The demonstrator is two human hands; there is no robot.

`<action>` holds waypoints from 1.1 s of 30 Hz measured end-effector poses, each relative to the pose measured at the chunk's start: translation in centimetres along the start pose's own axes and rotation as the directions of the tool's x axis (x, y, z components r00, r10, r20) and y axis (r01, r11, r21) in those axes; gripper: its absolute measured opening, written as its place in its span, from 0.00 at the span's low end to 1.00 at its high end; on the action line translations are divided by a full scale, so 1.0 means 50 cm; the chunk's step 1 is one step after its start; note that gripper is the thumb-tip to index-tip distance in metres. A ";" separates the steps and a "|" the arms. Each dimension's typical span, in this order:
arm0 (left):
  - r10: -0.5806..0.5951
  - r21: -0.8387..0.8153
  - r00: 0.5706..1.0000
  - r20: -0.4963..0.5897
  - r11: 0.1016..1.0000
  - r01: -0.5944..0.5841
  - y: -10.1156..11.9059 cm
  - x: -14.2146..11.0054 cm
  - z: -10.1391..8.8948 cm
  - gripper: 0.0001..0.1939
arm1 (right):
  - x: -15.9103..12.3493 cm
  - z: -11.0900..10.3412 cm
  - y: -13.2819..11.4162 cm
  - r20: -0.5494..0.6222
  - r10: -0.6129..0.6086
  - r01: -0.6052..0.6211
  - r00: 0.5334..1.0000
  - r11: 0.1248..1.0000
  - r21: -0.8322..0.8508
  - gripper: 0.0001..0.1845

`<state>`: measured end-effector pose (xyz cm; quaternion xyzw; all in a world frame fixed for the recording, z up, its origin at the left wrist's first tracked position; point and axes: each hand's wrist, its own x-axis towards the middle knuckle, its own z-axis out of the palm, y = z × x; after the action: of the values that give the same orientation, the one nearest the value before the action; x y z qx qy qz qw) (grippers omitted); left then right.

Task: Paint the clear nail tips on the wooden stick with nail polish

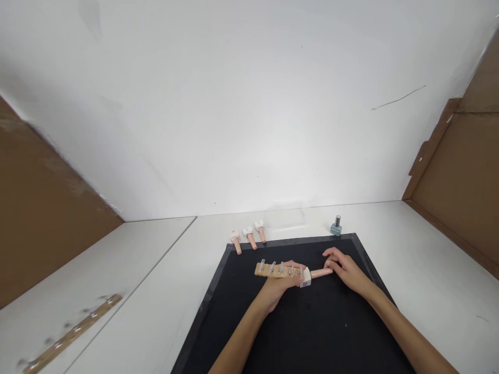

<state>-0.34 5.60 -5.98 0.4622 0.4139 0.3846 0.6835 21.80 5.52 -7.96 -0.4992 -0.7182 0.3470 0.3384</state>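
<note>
My left hand [281,285] is closed round a wooden nail-tip stand [268,271], which carries several clear false nail tips. At its fingertips, that same hand also grips a white nail polish bottle [306,278]. A long pink cap [320,273] points right from the bottle. My right hand [346,270] pinches the far end of this cap between thumb and fingers. Whether the cap is loose on the bottle cannot be seen. Both hands are above a black mat [296,327].
Three white bottles with pink caps lie past the mat's far left corner, including one bottle [236,242]. A teal polish bottle [336,228] stands upright at the far right. Another wooden nail-tip stand [74,332] lies left. Brown cardboard [460,176] and a white wall [249,114] surround the table.
</note>
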 end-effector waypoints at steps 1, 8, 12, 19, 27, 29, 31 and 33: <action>-0.001 0.005 1.000 0.002 1.000 0.001 0.001 0.000 0.000 0.16 | -0.001 -0.001 -0.001 0.000 -0.001 0.001 1.000 1.000 0.002 0.11; 0.002 0.034 1.000 -0.001 0.999 -0.001 0.004 0.000 0.000 0.15 | -0.006 -0.003 -0.017 0.063 0.001 -0.002 0.998 1.000 0.006 0.08; 0.007 0.051 1.000 0.000 0.999 -0.007 0.005 0.000 -0.001 0.14 | -0.006 -0.001 -0.023 0.050 0.014 -0.013 0.999 1.000 -0.019 0.16; 0.000 0.070 1.000 -0.007 0.998 0.001 0.004 0.003 -0.003 0.14 | -0.002 0.002 -0.026 0.056 0.009 -0.006 0.998 0.999 -0.054 0.09; -0.009 0.069 1.000 -0.009 0.998 0.009 -0.001 0.003 -0.005 0.10 | -0.001 0.000 -0.025 0.041 0.013 -0.008 0.999 0.995 -0.098 0.07; -0.009 0.068 1.000 -0.006 0.998 0.009 -0.001 0.003 -0.005 0.10 | -0.002 -0.003 -0.027 0.039 0.012 -0.007 0.999 0.994 -0.105 0.07; -0.015 0.069 1.000 -0.006 0.997 0.015 0.000 0.002 -0.005 0.10 | -0.003 -0.005 -0.030 0.037 0.008 -0.004 0.999 0.994 -0.112 0.08; -0.023 0.068 1.000 -0.009 0.997 0.024 0.000 0.002 -0.006 0.10 | -0.003 -0.006 -0.034 0.038 0.002 0.002 0.999 0.992 -0.123 0.06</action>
<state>-0.58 5.77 -6.05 0.4788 0.4348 0.3640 0.6702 21.26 4.97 -6.39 -0.5123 -0.7445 0.3117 0.2934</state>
